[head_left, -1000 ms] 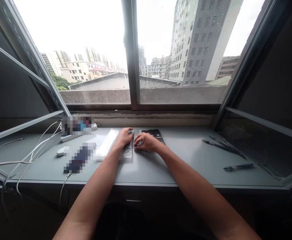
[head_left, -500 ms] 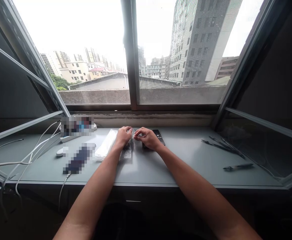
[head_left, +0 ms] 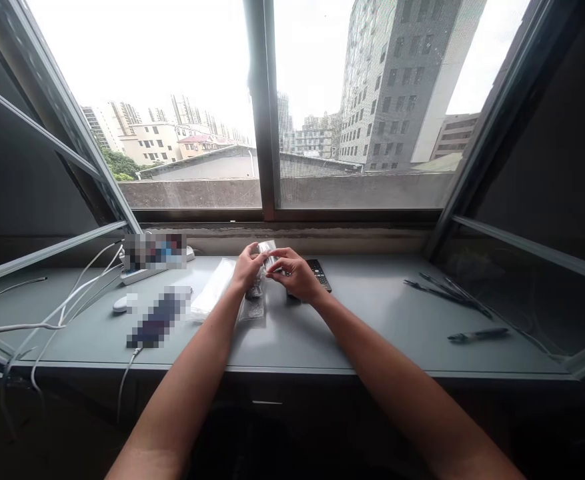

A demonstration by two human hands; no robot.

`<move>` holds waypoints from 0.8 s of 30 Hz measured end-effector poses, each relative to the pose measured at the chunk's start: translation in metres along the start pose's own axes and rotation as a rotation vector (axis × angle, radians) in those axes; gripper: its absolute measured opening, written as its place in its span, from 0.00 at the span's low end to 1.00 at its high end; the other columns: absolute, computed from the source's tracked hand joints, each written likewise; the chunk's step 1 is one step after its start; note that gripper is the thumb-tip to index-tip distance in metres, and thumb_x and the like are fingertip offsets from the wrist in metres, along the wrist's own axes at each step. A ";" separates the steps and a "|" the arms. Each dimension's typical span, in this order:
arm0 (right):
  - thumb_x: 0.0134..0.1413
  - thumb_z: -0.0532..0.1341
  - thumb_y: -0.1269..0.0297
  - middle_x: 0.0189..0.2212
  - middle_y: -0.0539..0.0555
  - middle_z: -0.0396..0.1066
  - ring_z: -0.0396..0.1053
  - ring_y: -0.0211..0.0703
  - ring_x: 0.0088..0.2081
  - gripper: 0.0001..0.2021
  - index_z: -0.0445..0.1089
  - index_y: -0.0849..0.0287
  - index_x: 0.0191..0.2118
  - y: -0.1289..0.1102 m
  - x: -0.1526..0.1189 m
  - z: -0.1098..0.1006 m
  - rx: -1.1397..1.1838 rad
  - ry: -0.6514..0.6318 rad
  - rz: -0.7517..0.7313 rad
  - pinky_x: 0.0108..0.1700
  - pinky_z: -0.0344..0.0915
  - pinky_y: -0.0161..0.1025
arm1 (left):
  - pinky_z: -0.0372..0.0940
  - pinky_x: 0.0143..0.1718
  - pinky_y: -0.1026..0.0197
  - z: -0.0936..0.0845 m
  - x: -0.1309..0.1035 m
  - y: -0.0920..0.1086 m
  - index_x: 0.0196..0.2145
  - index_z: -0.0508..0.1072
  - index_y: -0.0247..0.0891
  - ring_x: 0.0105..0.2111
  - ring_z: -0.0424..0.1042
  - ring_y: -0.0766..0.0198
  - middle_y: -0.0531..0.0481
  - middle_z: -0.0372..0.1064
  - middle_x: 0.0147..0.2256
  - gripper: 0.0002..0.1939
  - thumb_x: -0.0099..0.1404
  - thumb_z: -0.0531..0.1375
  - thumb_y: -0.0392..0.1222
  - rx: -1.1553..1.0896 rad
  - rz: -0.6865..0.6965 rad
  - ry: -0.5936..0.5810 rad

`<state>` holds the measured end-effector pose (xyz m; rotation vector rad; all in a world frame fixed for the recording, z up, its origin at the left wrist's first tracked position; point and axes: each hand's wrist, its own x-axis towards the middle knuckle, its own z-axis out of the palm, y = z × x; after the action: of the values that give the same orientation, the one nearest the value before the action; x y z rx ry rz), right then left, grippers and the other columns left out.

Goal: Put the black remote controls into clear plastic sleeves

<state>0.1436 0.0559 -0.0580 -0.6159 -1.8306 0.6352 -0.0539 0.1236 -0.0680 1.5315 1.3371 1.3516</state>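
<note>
Between my two hands, a small clear plastic bag (head_left: 267,247) is held up above the desk. My left hand (head_left: 248,268) pinches its left side, fingers closed. My right hand (head_left: 295,275) grips its right side between thumb and fingers. What the bag holds, if anything, I cannot make out. Below my left hand lie other clear plastic bags (head_left: 253,308) with something dark in or under them. To their left is a stack of white translucent bags (head_left: 213,293). A black remote control (head_left: 319,275) lies behind my right hand, partly hidden by it.
On the left are a power strip (head_left: 190,254) with white cables, a white mouse-like object (head_left: 121,304) and a blurred-out dark device (head_left: 155,321) on a cable. Tweezers-like tools (head_left: 445,293) and a pen (head_left: 477,335) lie on the right. A window stands behind the desk.
The small bag has risen and now shows clearly between my hands. My left hand has tilted up slightly with it, while my right hand has shifted only a little.
</note>
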 end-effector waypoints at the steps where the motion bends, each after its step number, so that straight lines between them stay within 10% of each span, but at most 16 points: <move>1: 0.62 0.74 0.57 0.63 0.59 0.69 0.71 0.54 0.65 0.07 0.82 0.53 0.40 0.000 0.000 0.002 0.003 0.012 -0.002 0.59 0.77 0.48 | 0.74 0.42 0.56 0.000 0.001 0.000 0.73 0.63 0.33 0.39 0.82 0.54 0.37 0.83 0.47 0.44 0.69 0.71 0.53 -0.087 -0.020 0.014; 6: 0.53 0.78 0.54 0.70 0.61 0.60 0.72 0.58 0.64 0.31 0.72 0.50 0.60 0.001 0.001 0.010 0.190 0.119 0.171 0.43 0.84 0.43 | 0.73 0.34 0.63 -0.002 0.003 0.006 0.77 0.53 0.34 0.36 0.81 0.61 0.35 0.79 0.54 0.49 0.68 0.72 0.45 -0.437 -0.061 0.130; 11: 0.59 0.75 0.46 0.53 0.63 0.77 0.81 0.49 0.37 0.33 0.67 0.56 0.62 -0.001 0.005 0.008 0.409 0.082 0.448 0.21 0.77 0.38 | 0.73 0.34 0.63 -0.004 0.002 0.011 0.72 0.62 0.35 0.39 0.81 0.60 0.38 0.80 0.51 0.42 0.66 0.73 0.46 -0.486 -0.067 0.187; 18: 0.65 0.74 0.50 0.38 0.57 0.82 0.84 0.45 0.35 0.18 0.77 0.62 0.46 -0.008 0.006 0.004 0.580 0.004 0.611 0.43 0.82 0.39 | 0.61 0.25 0.66 0.001 -0.014 0.024 0.52 0.78 0.37 0.28 0.72 0.68 0.46 0.79 0.43 0.33 0.52 0.81 0.49 -0.536 0.005 -0.065; 24: 0.61 0.77 0.61 0.33 0.59 0.81 0.84 0.48 0.31 0.15 0.75 0.64 0.44 -0.013 0.004 0.001 0.677 -0.110 0.736 0.32 0.83 0.39 | 0.59 0.23 0.65 0.003 -0.014 0.024 0.40 0.78 0.37 0.26 0.70 0.67 0.49 0.74 0.32 0.27 0.57 0.77 0.62 -0.633 -0.056 -0.102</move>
<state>0.1398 0.0492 -0.0471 -0.7834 -1.3130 1.7129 -0.0445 0.1045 -0.0502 1.0994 0.7706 1.4555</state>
